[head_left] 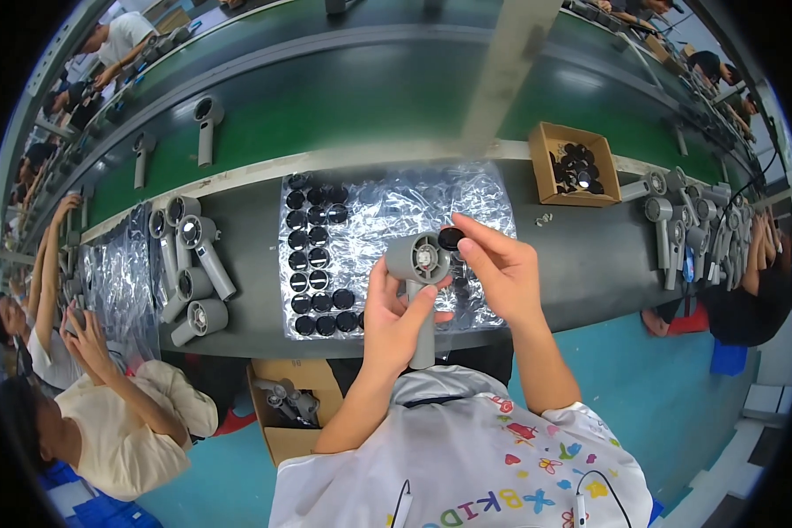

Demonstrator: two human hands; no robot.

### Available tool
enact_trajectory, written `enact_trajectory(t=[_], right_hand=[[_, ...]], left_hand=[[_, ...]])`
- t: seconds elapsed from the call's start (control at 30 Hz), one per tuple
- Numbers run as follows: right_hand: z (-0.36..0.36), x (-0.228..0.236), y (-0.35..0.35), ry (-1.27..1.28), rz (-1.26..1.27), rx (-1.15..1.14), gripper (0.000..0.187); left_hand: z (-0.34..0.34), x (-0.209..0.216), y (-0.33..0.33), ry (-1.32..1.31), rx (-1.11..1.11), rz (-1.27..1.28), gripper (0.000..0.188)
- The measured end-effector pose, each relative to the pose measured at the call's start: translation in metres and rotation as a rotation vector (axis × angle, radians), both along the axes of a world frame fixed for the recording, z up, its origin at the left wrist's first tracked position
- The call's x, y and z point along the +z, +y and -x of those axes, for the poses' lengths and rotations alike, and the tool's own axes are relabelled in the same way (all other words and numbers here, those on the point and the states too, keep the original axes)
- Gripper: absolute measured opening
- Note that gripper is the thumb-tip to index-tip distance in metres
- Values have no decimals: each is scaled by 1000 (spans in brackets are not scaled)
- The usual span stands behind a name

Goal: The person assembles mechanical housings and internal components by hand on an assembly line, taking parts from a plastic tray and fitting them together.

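My left hand is closed around a grey handheld fan, its round head turned up and its handle pointing down toward me. The open end of the head shows a light hub with ribs around it. Between the thumb and fingers of my right hand is a black round cap, held right beside the fan head's rim. Below both hands lies a clear plastic sheet on the bench, with rows of black round caps set out on its left and front parts.
Several grey fans lie left on the bench, more at the right. A cardboard box of black parts stands at the back right. Behind runs a green conveyor belt. An open carton sits at my lower left. Co-workers sit on both sides.
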State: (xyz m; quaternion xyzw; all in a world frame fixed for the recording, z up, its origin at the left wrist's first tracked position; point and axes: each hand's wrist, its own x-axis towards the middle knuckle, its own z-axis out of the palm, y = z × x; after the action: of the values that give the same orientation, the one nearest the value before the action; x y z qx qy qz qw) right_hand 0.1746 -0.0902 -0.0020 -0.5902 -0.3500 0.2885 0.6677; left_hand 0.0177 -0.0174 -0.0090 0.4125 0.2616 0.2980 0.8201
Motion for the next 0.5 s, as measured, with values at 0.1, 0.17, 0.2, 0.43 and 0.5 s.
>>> enact_trajectory(t=[0.1, 0.17, 0.2, 0.43, 0.5], right_hand=[[10, 7, 2, -131, 65, 10, 32], [11, 6, 2, -109, 58, 41, 31], [11, 6, 2, -88, 50, 67, 31], [13, -10, 6, -160, 14, 66, 30], [17, -9, 8, 14, -32, 72, 31]], left_hand=[[-1, -1, -1, -20, -23, 59, 65], [0, -2, -1, -22, -14, 55, 64], [1, -2, -1, -23, -10, 50, 64], [2, -3, 1, -9, 0, 19, 63], [1, -2, 1, -17, 8, -1, 62]])
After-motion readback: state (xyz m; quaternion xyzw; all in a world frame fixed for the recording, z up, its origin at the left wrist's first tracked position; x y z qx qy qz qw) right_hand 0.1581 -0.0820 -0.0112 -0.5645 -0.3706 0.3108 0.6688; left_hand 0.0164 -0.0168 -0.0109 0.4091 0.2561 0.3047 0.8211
